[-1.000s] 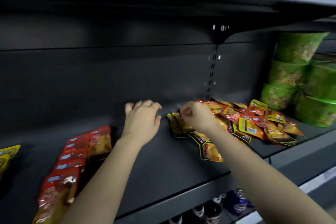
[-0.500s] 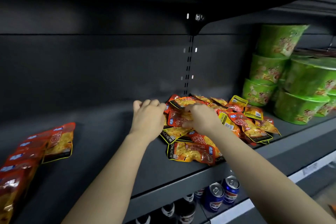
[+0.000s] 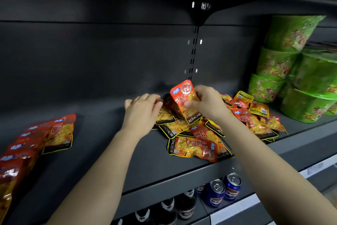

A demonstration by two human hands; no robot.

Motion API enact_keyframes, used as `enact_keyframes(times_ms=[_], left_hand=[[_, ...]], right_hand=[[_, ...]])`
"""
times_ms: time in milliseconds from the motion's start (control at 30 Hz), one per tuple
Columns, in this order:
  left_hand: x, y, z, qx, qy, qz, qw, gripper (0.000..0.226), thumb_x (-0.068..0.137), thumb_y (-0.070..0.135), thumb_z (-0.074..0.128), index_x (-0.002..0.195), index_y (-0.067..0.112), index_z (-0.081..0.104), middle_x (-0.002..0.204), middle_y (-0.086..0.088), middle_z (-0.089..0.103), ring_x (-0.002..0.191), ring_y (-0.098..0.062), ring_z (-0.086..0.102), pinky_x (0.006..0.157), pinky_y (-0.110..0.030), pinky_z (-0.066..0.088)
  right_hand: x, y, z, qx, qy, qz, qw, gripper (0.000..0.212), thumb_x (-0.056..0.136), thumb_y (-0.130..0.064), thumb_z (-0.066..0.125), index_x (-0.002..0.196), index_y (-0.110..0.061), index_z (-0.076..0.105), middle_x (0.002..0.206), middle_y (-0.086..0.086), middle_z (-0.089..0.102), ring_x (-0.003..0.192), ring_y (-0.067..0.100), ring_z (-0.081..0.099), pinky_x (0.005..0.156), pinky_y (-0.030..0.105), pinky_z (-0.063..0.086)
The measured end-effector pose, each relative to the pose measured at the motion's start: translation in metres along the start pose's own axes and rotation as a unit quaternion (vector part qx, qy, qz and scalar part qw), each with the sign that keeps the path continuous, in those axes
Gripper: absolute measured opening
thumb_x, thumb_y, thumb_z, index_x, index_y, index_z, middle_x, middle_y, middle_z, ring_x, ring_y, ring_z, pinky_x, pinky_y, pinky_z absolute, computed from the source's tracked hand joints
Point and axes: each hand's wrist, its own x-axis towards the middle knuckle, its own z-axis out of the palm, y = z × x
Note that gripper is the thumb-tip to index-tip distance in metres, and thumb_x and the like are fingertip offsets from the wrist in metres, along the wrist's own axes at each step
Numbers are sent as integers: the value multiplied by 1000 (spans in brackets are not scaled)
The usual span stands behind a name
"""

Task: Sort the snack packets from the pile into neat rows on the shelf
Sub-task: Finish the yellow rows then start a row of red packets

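A loose pile of red-and-yellow snack packets (image 3: 197, 144) lies on the dark grey shelf (image 3: 102, 151), right of centre. My right hand (image 3: 207, 102) pinches one red packet (image 3: 184, 97) and holds it upright above the pile's back left. My left hand (image 3: 142, 111) reaches in from the left, fingers loosely bent, its fingertips touching the pile's left edge. A row of overlapping red packets (image 3: 36, 137) lies along the shelf's left side, running toward the front left corner.
Stacked green noodle bowls (image 3: 295, 71) stand at the shelf's right end, close to the pile. Blue cans (image 3: 224, 188) and dark bottles (image 3: 182, 204) stand on the shelf below. Bare shelf lies between the row and the pile. An upper shelf overhangs.
My right hand has lifted one red packet up out of the pile. My left hand has stayed at the pile's left edge. The view has shifted slightly right.
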Motion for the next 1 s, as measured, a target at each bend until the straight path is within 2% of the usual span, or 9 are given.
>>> enact_keyframes(times_ms=[100, 200, 267, 333, 533, 600, 733, 833, 1000], left_hand=[[-1, 6, -1, -118, -18, -23, 993, 32, 95, 53, 43, 115, 33, 59, 111, 15, 61, 104, -6, 57, 93, -32, 24], [-3, 11, -6, -247, -21, -50, 968, 36, 80, 67, 57, 98, 36, 62, 98, 20, 66, 92, 5, 60, 94, -32, 38], [-4, 14, -10, -331, -27, -63, 941, 33, 74, 59, 70, 93, 32, 64, 91, 17, 69, 85, 3, 63, 83, -27, 48], [-4, 15, -13, -374, -14, -57, 926, 28, 72, 45, 79, 90, 29, 65, 88, 13, 71, 82, -4, 67, 77, -31, 53], [-1, 7, -12, -423, 6, -46, 905, 17, 73, 21, 80, 84, 24, 67, 86, 3, 73, 82, -15, 69, 81, -47, 56], [0, 6, -12, -405, 9, -41, 913, 16, 77, 13, 77, 86, 21, 66, 86, 2, 72, 81, -15, 69, 79, -43, 57], [0, 2, -10, -275, 51, -1, 960, 12, 84, 19, 68, 92, 26, 62, 90, 7, 66, 80, -16, 65, 73, -33, 52], [1, -2, -5, -110, 81, 36, 990, 11, 90, 25, 61, 100, 28, 62, 96, 10, 63, 86, -17, 58, 89, -32, 31], [-3, 1, -1, -34, 90, 46, 994, 14, 94, 27, 58, 107, 26, 63, 98, 9, 64, 81, -12, 45, 81, -29, 19]], right_hand=[[-2, -2, 2, 190, -12, 23, 981, 21, 79, -19, 77, 95, -11, 67, 89, 1, 74, 81, 17, 72, 75, 39, 59], [-7, -8, 8, 313, -35, 6, 949, 17, 84, -7, 69, 99, 0, 66, 87, 9, 73, 71, 14, 70, 62, 24, 55], [-10, -13, 12, 335, -53, -5, 941, 6, 88, -2, 64, 93, -2, 66, 82, 11, 70, 64, 15, 65, 56, 20, 50], [-11, -14, 17, 334, -77, -6, 939, 6, 90, -2, 61, 88, -5, 66, 83, 12, 68, 70, 18, 62, 62, 21, 52], [-16, -17, 21, 280, -102, -24, 954, 11, 88, -6, 66, 97, -3, 69, 88, 12, 71, 79, 16, 66, 69, 24, 54], [-18, -17, 15, 221, -113, -23, 968, 6, 86, -9, 69, 92, -8, 69, 79, 7, 69, 73, 16, 65, 67, 27, 54], [-24, -10, 5, -30, -117, -61, 991, 12, 79, -21, 77, 88, -20, 69, 79, -4, 65, 69, 4, 59, 64, 20, 45], [-32, -8, -3, -104, -170, -48, 979, 16, 75, -26, 80, 86, -21, 70, 77, -9, 63, 71, 3, 57, 62, 21, 42], [-47, -10, -15, -206, -299, -10, 932, 41, 73, -37, 80, 108, -22, 66, 92, -10, 61, 85, 10, 58, 69, 24, 44]])
